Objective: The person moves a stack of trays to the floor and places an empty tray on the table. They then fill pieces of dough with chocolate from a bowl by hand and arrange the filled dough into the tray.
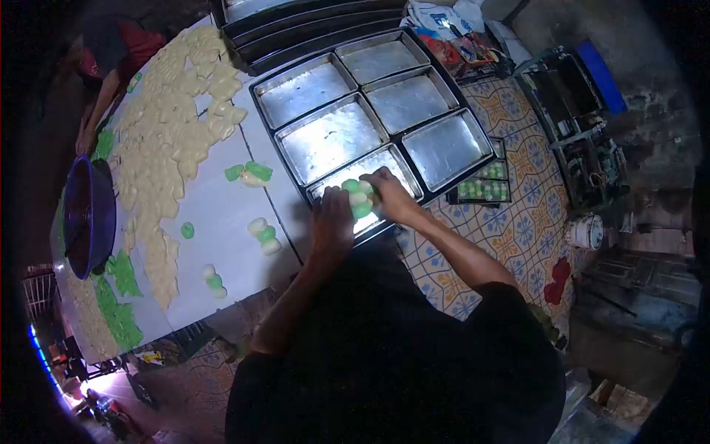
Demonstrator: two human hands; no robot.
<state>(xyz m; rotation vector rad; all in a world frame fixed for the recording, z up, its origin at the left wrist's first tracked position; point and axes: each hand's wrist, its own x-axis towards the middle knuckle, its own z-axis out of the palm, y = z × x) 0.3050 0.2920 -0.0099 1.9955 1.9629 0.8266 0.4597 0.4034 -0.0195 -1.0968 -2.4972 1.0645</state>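
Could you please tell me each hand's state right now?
Left hand: touching green-and-white dough; closure cannot be told.
Right hand: curled around the same dough, holding it.

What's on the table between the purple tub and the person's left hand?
From the tub to the left hand, the head view shows pale dough, a small green lump, then a green and white row.

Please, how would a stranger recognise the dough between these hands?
Find the large black tray of six metal pans. Over its pan nearest the wearer, between the left hand and right hand, is a green-and-white dough cluster. Unlike clusters on the white table, hands flank it.
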